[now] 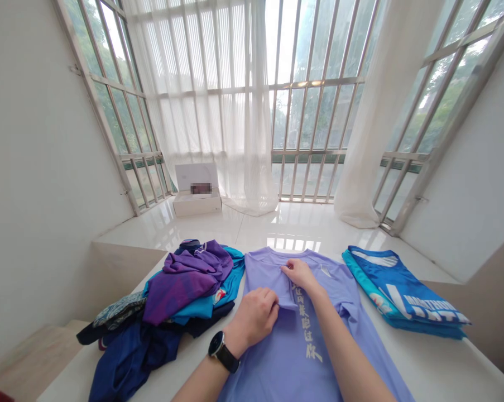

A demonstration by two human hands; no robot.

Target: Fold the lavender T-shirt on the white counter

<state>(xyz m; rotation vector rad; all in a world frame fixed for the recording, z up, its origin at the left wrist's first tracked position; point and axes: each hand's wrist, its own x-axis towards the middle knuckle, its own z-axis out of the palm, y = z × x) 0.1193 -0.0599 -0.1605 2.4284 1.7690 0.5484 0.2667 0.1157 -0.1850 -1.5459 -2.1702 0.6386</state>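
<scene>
A lavender T-shirt (272,352) with a vertical line of pale printed characters lies spread out in front of me, its collar at the far end. My left hand (254,315), with a black watch (224,352) on the wrist, is closed on a fold of the shirt at its left side. Higher up, near the collar, my right hand (300,274) pinches the fabric between thumb and fingertips. Between the two hands the cloth is lifted into a fold. The right forearm covers part of the shirt's right side.
To the left lies a loose heap of clothes, with a purple garment (188,279) on top and a navy one (134,357) hanging lower. Folded blue shirts (406,296) are stacked at the right. A white box (197,205) stands by the curtain (252,184) on the sill.
</scene>
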